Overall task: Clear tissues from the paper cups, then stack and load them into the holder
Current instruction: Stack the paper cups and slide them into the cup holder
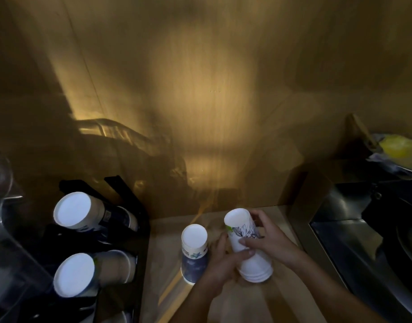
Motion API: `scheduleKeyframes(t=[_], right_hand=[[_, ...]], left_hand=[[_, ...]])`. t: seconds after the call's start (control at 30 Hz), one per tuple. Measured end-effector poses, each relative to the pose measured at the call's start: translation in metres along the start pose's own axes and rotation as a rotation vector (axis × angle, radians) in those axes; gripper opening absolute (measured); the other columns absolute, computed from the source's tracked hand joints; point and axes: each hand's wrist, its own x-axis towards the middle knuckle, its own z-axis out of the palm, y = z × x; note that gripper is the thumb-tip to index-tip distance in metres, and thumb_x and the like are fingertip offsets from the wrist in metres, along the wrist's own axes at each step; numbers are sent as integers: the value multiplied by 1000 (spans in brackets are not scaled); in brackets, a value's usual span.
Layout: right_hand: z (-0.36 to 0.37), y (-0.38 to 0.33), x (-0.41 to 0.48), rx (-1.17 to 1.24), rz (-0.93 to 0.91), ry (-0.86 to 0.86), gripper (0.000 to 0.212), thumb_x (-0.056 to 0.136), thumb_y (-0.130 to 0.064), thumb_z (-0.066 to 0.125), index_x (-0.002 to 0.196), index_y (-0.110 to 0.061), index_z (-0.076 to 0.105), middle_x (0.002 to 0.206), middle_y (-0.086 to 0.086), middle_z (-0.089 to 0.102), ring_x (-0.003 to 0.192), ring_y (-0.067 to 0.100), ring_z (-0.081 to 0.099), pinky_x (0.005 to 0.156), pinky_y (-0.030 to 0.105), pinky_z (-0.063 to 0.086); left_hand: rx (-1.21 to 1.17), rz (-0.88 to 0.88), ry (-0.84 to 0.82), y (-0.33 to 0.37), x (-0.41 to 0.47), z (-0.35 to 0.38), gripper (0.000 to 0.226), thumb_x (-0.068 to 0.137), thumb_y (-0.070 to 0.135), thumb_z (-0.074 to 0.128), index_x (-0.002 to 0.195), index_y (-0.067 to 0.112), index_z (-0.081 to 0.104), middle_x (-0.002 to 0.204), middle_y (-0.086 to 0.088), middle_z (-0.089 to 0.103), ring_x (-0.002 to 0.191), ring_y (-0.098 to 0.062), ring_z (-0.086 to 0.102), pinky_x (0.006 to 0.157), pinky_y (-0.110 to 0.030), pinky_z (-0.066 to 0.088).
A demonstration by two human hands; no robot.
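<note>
A stack of white paper cups [245, 241] stands upside down on the wooden counter, its top cup printed with a dark drawing. My left hand [220, 264] grips the stack low on its left side. My right hand [268, 238] wraps around the top cup from the right. To the left stands a second upside-down stack, blue-patterned cups [194, 252], touched by neither hand. The black cup holder [121, 229] at the left carries two rows of stacked cups lying on their sides, an upper row [77, 212] and a lower row [79, 273]. No tissue is visible.
A wooden wall [200, 89] rises right behind the counter. A dark metal sink [363, 229] lies at the right, with a yellow bag [398, 148] on a ledge behind it. A clear container [2, 194] sits at the far left.
</note>
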Motion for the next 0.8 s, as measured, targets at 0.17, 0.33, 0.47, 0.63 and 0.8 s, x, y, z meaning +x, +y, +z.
scheduleKeyframes(t=[0.17, 0.33, 0.47, 0.63, 0.8], right_hand=[[2, -15, -6, 57, -62, 38, 54, 65, -16, 80, 104, -38, 49, 112, -14, 57, 100, -9, 53, 72, 10, 48], [-3, -58, -11, 102, -207, 66, 58, 64, -13, 81, 108, -35, 49, 114, -9, 57, 108, 2, 53, 73, 15, 51], [5, -103, -17, 116, -377, 71, 64, 57, -27, 81, 110, -41, 47, 117, -11, 55, 112, 2, 51, 85, 20, 50], [25, -151, -20, 119, -545, 19, 64, 58, -28, 82, 106, -51, 46, 115, -18, 55, 111, -1, 51, 86, 12, 46], [58, -187, -27, 114, -667, -61, 67, 58, -36, 77, 112, -52, 41, 114, -32, 52, 115, 4, 50, 89, 21, 48]], left_hand=[[-17, 100, 57, 18, -13, -3, 65, 51, 38, 84, 107, 43, 52, 128, -3, 56, 111, -22, 60, 91, -50, 53], [-5, 292, 111, 54, -32, -5, 60, 54, 30, 85, 106, 43, 58, 119, -1, 66, 106, -21, 65, 85, -44, 57], [33, 461, 225, 90, -64, -18, 73, 51, 37, 86, 117, 37, 55, 127, -10, 57, 114, -23, 59, 95, -51, 51], [138, 610, 306, 123, -111, -45, 75, 55, 35, 80, 123, 38, 50, 129, -8, 53, 117, -18, 56, 99, -47, 49], [220, 706, 421, 134, -159, -75, 73, 63, 27, 78, 128, 34, 47, 130, -4, 52, 119, -13, 53, 100, -39, 48]])
